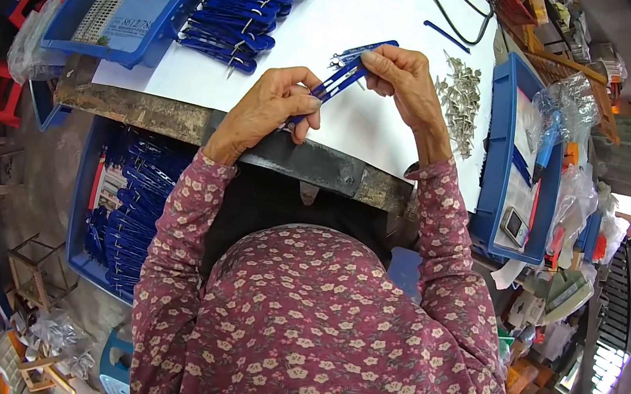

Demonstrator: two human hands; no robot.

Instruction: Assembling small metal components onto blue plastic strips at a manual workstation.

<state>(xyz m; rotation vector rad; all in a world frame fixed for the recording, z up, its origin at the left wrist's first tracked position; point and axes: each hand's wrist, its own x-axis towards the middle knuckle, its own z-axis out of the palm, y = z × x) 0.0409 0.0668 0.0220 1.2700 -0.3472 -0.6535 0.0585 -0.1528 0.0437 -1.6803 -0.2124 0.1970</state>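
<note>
Above the near edge of the table I hold a long blue slotted plastic piece (pixel 338 83), tilted up to the right, between both hands. My left hand (pixel 267 108) pinches its lower end between thumb and fingers. At the upper end, the thumb and forefinger of my right hand (pixel 404 82) grip it. Just behind it lie another blue piece or two (pixel 365 50), partly covered by the held one. A heap of small silvery metal parts (pixel 461 101) is spread to the right of my right hand. Rows of blue clips with metal bits (pixel 244 11) are stacked at the far left.
White sheeting (pixel 339 3) covers the table. A blue tray (pixel 132 56) with a printed sheet stands far left; another blue tray (pixel 496 172) stands right. A blue crate (pixel 80 223) of blue pieces sits below the table's left side. A single blue strip (pixel 445 36) and a black cord (pixel 461 38) lie farther back.
</note>
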